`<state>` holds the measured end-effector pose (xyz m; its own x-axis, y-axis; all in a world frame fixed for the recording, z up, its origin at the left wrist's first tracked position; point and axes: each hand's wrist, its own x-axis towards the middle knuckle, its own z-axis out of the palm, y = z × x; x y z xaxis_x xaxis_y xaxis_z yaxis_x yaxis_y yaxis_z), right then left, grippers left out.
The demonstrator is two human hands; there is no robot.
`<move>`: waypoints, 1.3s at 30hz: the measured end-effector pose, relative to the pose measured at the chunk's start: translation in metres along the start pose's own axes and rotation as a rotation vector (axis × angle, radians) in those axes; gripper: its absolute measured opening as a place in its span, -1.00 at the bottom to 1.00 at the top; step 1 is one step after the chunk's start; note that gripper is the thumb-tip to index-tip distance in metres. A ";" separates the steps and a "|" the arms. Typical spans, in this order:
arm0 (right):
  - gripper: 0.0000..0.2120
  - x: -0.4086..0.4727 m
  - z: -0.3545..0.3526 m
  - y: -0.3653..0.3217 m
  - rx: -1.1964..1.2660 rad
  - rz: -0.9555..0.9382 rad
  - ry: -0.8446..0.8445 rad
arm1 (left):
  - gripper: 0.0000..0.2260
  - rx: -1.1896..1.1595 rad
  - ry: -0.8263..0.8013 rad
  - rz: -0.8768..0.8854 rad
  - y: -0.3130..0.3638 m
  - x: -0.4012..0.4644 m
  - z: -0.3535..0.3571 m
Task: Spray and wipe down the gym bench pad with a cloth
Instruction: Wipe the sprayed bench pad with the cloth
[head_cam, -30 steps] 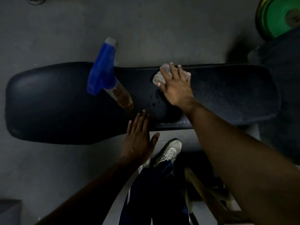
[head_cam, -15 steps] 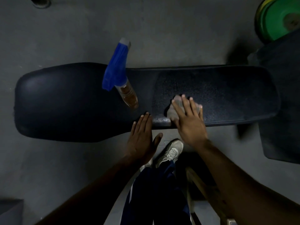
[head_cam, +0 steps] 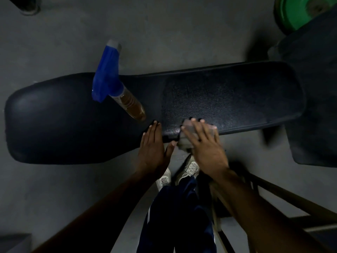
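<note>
The black gym bench pad (head_cam: 228,95) stretches across the view, its right half textured and damp-looking. A spray bottle (head_cam: 116,84) with a blue trigger head and brownish liquid stands on the pad left of centre. My right hand (head_cam: 206,147) presses a pale cloth (head_cam: 184,141) flat against the pad's near edge, fingers straight over it. Just to its left, my left hand (head_cam: 153,148) rests flat on the near edge of the pad, fingers straight, holding nothing.
Green weight plates (head_cam: 299,11) lie at the top right beside another dark pad (head_cam: 313,106). Metal frame bars (head_cam: 284,196) run along the lower right. My legs and pale shoes (head_cam: 189,168) stand on the grey floor below the bench.
My right hand has dragged the cloth from the pad's far edge to the near edge and partly over it. The left hand has stayed put.
</note>
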<state>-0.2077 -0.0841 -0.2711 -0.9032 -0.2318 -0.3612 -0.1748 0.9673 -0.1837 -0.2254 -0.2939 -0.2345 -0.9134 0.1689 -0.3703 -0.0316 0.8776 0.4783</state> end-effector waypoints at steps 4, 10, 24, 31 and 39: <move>-0.37 0.002 -0.020 0.056 0.133 0.244 0.077 | -0.28 0.026 -0.013 0.038 0.008 0.006 0.004; -0.38 0.055 -0.041 0.058 0.270 0.448 0.126 | -0.27 0.033 -0.018 0.062 0.023 0.016 0.012; -0.42 0.082 -0.057 0.091 0.125 0.281 0.115 | -0.28 0.027 -0.014 0.062 0.014 0.042 0.013; -0.45 0.174 -0.086 0.089 0.175 0.372 0.109 | -0.31 0.003 -0.004 0.037 0.021 0.043 0.013; -0.32 0.192 -0.074 -0.001 0.001 -0.183 0.042 | -0.33 0.050 0.001 0.025 0.025 0.045 0.013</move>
<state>-0.4104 -0.1223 -0.2728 -0.8718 -0.3993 -0.2836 -0.3373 0.9094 -0.2434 -0.2624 -0.2584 -0.2496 -0.9142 0.1905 -0.3577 0.0117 0.8946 0.4467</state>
